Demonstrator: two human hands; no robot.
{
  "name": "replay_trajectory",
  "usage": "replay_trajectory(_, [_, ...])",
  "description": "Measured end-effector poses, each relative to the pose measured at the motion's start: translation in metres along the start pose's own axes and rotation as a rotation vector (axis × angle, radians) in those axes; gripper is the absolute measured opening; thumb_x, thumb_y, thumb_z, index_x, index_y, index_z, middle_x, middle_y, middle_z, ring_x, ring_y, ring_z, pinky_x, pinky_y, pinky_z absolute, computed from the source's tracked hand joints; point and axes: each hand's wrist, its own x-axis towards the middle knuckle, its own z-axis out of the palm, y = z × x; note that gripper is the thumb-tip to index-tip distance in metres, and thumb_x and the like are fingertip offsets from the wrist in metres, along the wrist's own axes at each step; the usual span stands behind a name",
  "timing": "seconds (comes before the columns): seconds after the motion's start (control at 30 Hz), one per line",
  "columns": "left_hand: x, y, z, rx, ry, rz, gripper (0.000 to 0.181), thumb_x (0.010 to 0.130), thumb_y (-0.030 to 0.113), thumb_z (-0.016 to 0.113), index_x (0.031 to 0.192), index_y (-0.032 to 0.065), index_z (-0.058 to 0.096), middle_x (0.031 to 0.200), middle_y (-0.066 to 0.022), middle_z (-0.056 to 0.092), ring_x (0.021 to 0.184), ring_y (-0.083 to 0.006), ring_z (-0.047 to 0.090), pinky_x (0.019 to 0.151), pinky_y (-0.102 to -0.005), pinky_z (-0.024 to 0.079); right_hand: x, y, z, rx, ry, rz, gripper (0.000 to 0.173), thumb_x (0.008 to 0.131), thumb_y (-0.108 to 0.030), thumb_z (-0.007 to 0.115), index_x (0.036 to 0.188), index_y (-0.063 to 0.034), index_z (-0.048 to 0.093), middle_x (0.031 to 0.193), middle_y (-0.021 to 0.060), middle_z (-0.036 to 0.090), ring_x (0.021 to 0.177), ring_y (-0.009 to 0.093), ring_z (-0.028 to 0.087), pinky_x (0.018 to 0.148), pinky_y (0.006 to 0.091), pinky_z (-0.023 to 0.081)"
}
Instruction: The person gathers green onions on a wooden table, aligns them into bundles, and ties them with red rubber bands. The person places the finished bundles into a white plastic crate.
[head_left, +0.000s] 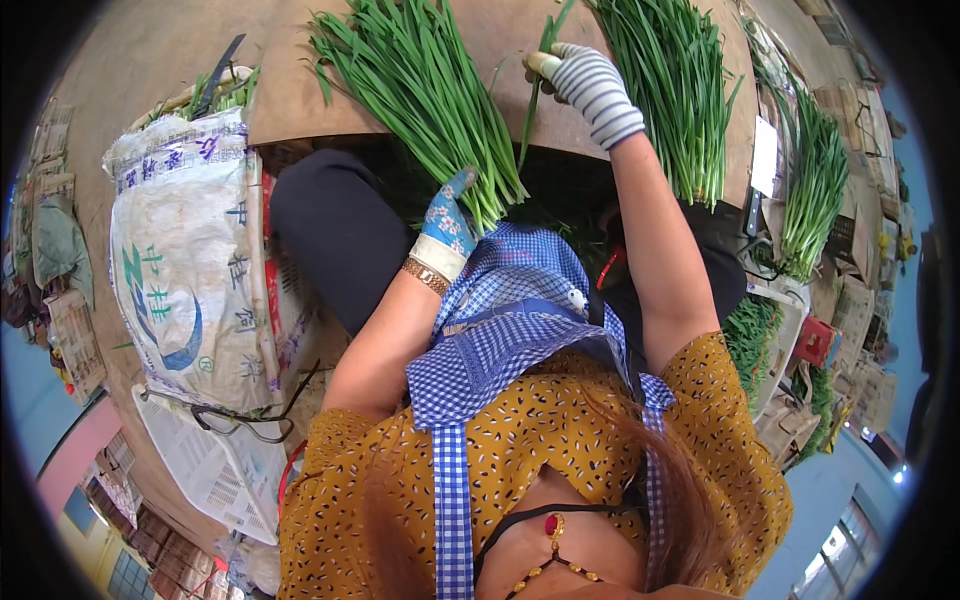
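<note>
My left hand (448, 221), in a blue floral glove with a cream cuff, grips a bunch of long flat green leaves, likely garlic chives (427, 90), near the pale stem ends. The leaf tips fan out over the brown board (300, 112). Above the board's near edge, my right hand (592, 90), in a grey-and-white striped glove, pinches a few loose chive leaves (529, 124) that hang down. Its fingertips are partly hidden. Beside it on the right, a second chive bunch (667, 97) lies on the board, stem ends overhanging the near edge.
A knife (763, 161) with a black handle lies at the board's right edge. Beyond it rests another chive bunch (814, 187). A white crate (787, 330) stands by greens (754, 337) at right. On the left are a printed woven sack (195, 285) and a white plastic crate (217, 465).
</note>
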Motion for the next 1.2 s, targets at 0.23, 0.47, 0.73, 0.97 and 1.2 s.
replay_trajectory(0.23, [0.013,-0.012,-0.001,-0.129,-0.252,-0.064,0.050,0.086,0.022,0.048,0.127,-0.0044,0.039,0.122,-0.0269,0.049,0.109,-0.0424,0.051,0.094,-0.0581,0.040,0.003,-0.017,0.018,0.272,-0.304,-0.101,0.036,0.083,-0.039,0.056,0.090,-0.0054,0.067,0.077,0.0083,0.067,0.066,0.018,0.064,0.065,0.0312,0.051])
replay_trajectory(0.47, [-0.001,-0.011,0.019,-0.174,-0.206,-0.041,0.044,0.085,0.020,0.045,0.124,-0.0001,0.043,0.121,-0.0216,0.051,0.110,-0.0426,0.050,0.094,-0.0662,0.033,-0.058,0.008,0.021,0.460,0.376,-0.166,0.034,0.083,-0.016,0.061,0.114,-0.0032,0.057,0.102,0.0102,0.065,0.091,0.017,0.062,0.081,0.0275,0.047])
replay_trajectory(0.73, [0.004,-0.006,0.010,-0.241,-0.275,-0.101,0.041,0.087,0.018,0.051,0.122,-0.0012,0.044,0.120,-0.0208,0.052,0.109,-0.0367,0.053,0.096,-0.0519,0.042,-0.145,0.037,0.059,0.285,0.225,-0.092,0.020,0.079,-0.024,0.062,0.089,-0.0079,0.067,0.081,0.0118,0.066,0.072,0.026,0.064,0.067,0.0329,0.050])
replay_trajectory(0.97, [0.015,-0.003,-0.006,-0.191,-0.069,-0.060,0.037,0.084,0.018,0.058,0.117,0.0023,0.050,0.111,-0.0142,0.058,0.099,-0.0299,0.059,0.086,-0.0415,0.051,-0.119,0.020,0.074,0.008,0.131,-0.024,0.027,0.075,-0.032,0.065,0.085,-0.0061,0.066,0.079,0.0132,0.066,0.071,0.027,0.064,0.065,0.0344,0.050])
replay_trajectory(1.2, [0.009,0.002,0.004,-0.175,-0.263,-0.063,0.050,0.084,0.024,0.056,0.124,-0.0021,0.043,0.121,-0.0223,0.051,0.108,-0.0384,0.052,0.093,-0.0511,0.044,-0.134,0.026,0.063,0.576,0.070,0.023,0.022,0.077,-0.022,0.065,0.087,-0.0028,0.065,0.074,0.0099,0.066,0.064,0.016,0.061,0.062,0.0275,0.048])
